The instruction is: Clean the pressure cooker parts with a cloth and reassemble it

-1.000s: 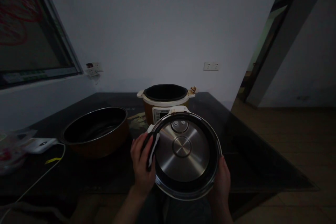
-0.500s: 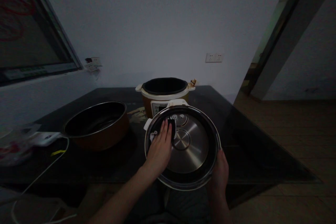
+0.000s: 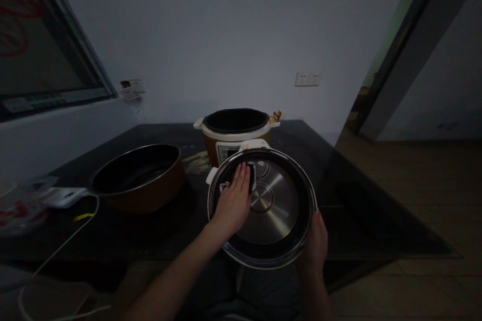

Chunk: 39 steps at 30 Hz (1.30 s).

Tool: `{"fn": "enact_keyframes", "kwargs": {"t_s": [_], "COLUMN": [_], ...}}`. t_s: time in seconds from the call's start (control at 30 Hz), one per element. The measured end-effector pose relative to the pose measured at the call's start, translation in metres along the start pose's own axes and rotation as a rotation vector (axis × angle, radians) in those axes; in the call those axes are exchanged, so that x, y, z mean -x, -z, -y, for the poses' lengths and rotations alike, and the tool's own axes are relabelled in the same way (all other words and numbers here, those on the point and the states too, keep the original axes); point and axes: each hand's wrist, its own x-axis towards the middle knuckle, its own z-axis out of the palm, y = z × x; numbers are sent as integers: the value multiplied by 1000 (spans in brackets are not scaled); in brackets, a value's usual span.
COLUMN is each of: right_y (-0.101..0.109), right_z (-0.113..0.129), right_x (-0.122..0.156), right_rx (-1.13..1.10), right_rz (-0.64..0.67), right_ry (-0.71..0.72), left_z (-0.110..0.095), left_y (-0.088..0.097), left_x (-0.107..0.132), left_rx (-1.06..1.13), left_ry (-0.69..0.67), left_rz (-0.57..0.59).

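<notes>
My right hand (image 3: 316, 242) grips the right rim of a round pressure cooker lid (image 3: 277, 218), tilted so its steel inner face is toward me. Flat fingers of my left hand (image 3: 232, 205) press a dark cloth with whitish edges (image 3: 252, 179) against the upper left of that face. Part of the cloth is hidden under the fingers. Behind the lid stands the white and orange-brown electric pressure cooker (image 3: 226, 136), its top uncovered and dark inside. The lid covers part of its control panel.
A wide brown pot (image 3: 145, 194) sits on the dark table (image 3: 361, 225) to the left. Past it lie a white power strip (image 3: 68, 196) with a cable and a clear plastic bag (image 3: 22, 213). Wall sockets (image 3: 307, 79) are at the back.
My left hand and the cloth have slid slightly up and to the right across the lid. My right hand keeps its hold on the rim.
</notes>
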Motion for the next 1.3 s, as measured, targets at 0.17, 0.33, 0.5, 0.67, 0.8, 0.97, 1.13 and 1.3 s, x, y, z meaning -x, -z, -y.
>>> {"fn": "enact_keyframes", "kwargs": {"t_s": [0.17,0.33,0.5,0.67,0.8,0.97,1.13,1.3], "right_y": [-2,-3,-1,-1,-2,-3,-4,-4], "right_z": [7,9,4,0,2,6,5,4], "right_x": [2,3,1,0,0,1,2,0], "right_rx": [-50,-144,-87,-84,-87,-156,-194,-230], "right_rz": [10,3,7,11,-5,8,4,6], "right_ry": [-61,-174,-118,-83,-115,-168,-198,-209], "left_z": [-5,-15,-13,-13,-18,-25,-37,-40], "left_y": [-11,-17,-17,-15,-13,-11,-11,-11], "left_x": [19,39,39,28,11,-6,-9,0], "left_rx": [21,-15,-6,-24,-44,-24,1,9], "left_ry": [-105,-114,-176,-191,-172,-116,-63,-105], "left_rz": [-28,-4,10,-29,-72,-81,-72,-53]}}
